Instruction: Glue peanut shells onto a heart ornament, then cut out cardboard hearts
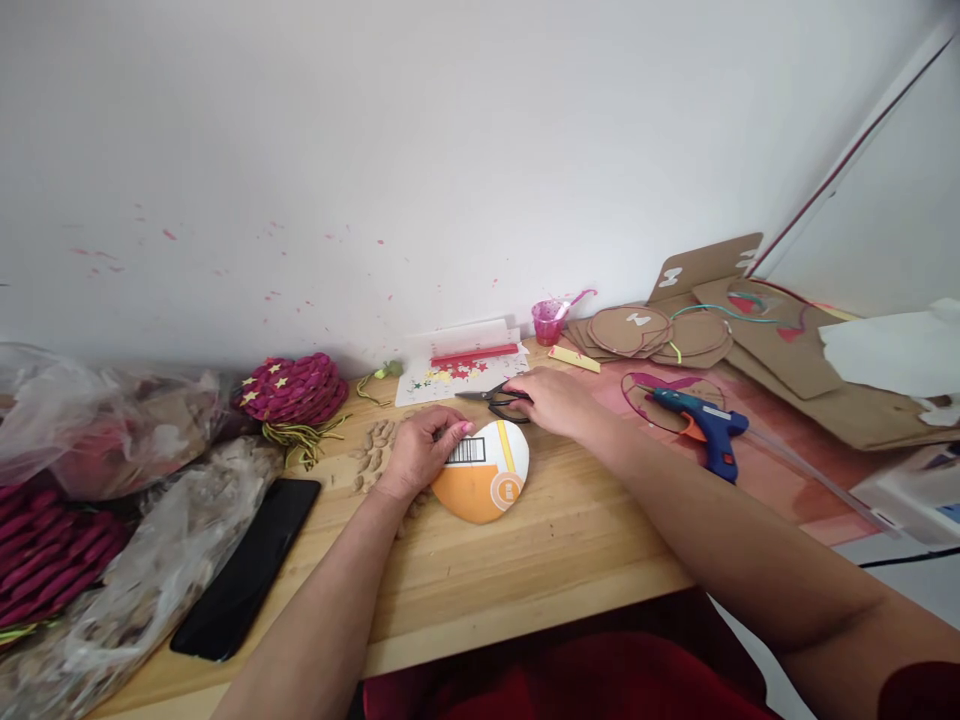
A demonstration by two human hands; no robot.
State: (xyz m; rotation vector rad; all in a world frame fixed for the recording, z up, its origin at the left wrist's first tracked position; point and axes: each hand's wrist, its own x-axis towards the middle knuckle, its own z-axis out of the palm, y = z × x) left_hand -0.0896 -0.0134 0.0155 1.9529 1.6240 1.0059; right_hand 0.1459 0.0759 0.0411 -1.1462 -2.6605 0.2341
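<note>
My left hand [424, 448] pinches the upper left edge of a heart-shaped cardboard piece [469, 490], printed orange and white with a barcode. Just beyond it, my right hand [551, 400] has its fingers closed at the black handles of a pair of scissors [484, 396]. The blades point left, over the edge of a white sheet [412, 388]. Several peanuts in their shells [369, 455] lie to the left of my left hand, some partly hidden behind it.
A blue glue gun [712, 428] lies at right, near cardboard cut-outs [630, 330]. Behind stands a pink-stained cup [549, 322]. Star pieces [472, 370] lie on the white sheet. At left are a black phone [247, 570], plastic bags [202, 530] and a magenta-painted stack [300, 390].
</note>
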